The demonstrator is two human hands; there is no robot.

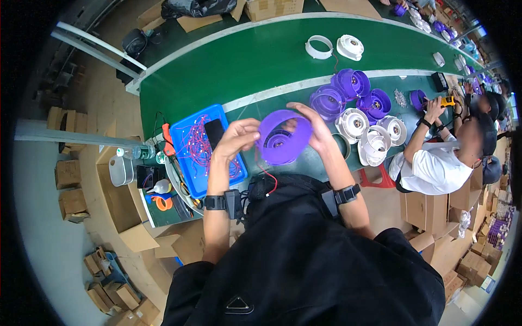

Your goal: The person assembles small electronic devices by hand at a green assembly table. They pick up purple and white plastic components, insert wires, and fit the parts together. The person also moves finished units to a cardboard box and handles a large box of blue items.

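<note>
Bare green belt (244, 60) beyond; purple housings (348, 92) crowding right.

What stayed hidden from us at the bench

We could not see the near rim of the purple ring housing (284, 136), covered at nine o'clock by the left hand (235, 138) and at three o'clock by the right hand (315, 130); the part inside it was too dark to name. The wires in the blue tray (187, 163) blurred into a tangle. At two o'clock, the far parts on the green belt (244, 65) were too small to tell.
</note>
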